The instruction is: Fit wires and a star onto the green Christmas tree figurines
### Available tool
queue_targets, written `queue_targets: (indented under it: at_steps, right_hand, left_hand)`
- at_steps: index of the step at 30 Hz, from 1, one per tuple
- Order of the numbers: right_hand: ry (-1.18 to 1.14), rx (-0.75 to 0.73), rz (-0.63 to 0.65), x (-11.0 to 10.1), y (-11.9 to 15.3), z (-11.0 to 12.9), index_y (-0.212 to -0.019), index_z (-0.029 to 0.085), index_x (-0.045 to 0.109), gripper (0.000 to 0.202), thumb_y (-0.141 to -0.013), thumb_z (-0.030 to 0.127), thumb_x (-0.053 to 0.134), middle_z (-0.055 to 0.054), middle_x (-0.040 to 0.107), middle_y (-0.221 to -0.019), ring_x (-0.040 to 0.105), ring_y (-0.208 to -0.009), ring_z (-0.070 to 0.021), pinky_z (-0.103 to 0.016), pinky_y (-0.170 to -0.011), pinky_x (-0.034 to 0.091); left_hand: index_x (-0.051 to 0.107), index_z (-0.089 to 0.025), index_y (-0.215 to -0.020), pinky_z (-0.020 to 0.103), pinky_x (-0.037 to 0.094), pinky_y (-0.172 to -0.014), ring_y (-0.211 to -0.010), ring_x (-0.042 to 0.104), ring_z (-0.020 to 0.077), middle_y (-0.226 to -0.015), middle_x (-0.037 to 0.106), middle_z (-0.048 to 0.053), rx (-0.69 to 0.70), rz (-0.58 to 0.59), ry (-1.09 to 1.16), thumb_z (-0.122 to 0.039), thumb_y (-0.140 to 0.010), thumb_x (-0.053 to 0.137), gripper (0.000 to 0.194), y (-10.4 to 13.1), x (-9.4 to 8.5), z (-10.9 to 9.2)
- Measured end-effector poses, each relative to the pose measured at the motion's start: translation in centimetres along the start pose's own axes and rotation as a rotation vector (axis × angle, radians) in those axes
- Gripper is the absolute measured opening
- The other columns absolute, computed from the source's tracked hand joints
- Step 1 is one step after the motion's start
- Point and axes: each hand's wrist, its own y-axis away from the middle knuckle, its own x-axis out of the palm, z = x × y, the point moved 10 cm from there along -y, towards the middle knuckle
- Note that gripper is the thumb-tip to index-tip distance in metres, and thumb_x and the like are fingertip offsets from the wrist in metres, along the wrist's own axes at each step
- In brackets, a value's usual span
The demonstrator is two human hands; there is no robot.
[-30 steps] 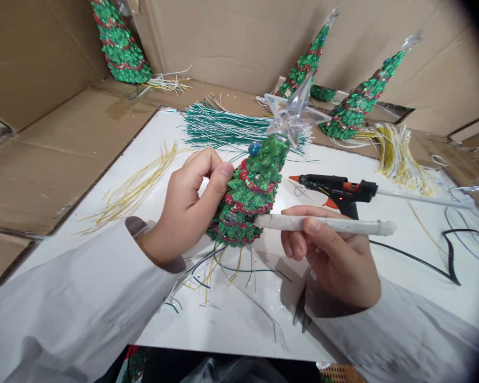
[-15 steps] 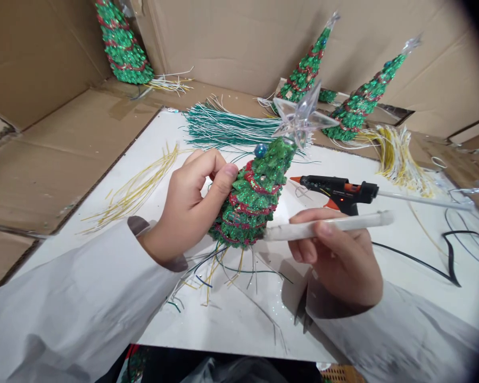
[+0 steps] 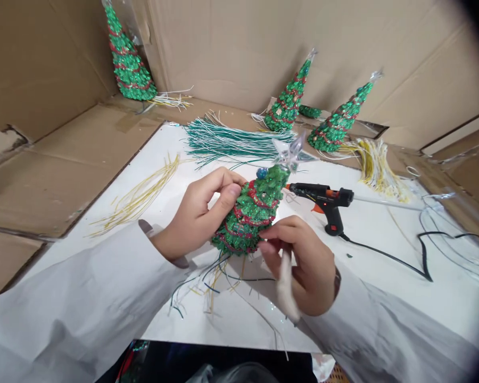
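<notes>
Already bearing star and blue bauble, glittered tree leans above white board | left hand clasps its flank | right hand, nearly closed at lower tiers, holds white stick; any piece pinched there hard to tell | wires beneath loose, apparently unfinished

Cardboard walls behind a white tabletop
</notes>
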Motion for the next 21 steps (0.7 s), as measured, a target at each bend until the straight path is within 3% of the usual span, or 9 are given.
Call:
queue_targets:
  at_steps: [6, 11, 21]
  right_hand:
    - [0.086, 0.044, -0.171, -0.8, -0.5, 0.7, -0.090, 0.021, 0.059, 0.014, -0.085, 0.008, 0.062, -0.001, 0.058, -0.076, 0.054, -0.064, -0.0126, -0.025, -0.056, 0.047]
    - [0.096, 0.025, -0.156, -0.5, -0.4, 0.9, -0.091, 0.021, 0.059, 0.017, -0.085, 0.005, 0.060, -0.001, 0.059, -0.078, 0.054, -0.068, -0.0122, -0.024, -0.060, 0.048]
    - [0.189, 0.090, -0.147, 0.1, 0.0, 1.3, -0.088, 0.020, 0.055, 0.010, -0.089, 0.010, 0.054, -0.001, 0.056, -0.078, 0.052, -0.067, -0.0119, -0.023, -0.058, 0.044]
  left_hand:
    - [0.043, -0.022, -0.075, 0.031, 0.044, -0.070, -0.077, 0.053, 0.0163, -0.083, 0.056, 0.003, 0.120, -0.068, -0.199, -0.025, -0.099, 0.041, 0.024, 0.9, 0.0, -2.2]
    - [0.045, -0.022, -0.079, 0.031, 0.044, -0.071, -0.080, 0.054, 0.0163, -0.085, 0.056, 0.003, 0.130, -0.133, -0.295, -0.017, -0.097, 0.040, 0.019, 1.4, -0.2, -2.8]
    - [0.043, -0.021, -0.076, 0.029, 0.042, -0.066, -0.075, 0.052, 0.0152, -0.080, 0.053, 0.002, 0.154, -0.137, -0.297, -0.014, -0.096, 0.041, 0.021, 1.5, -0.1, -3.4]
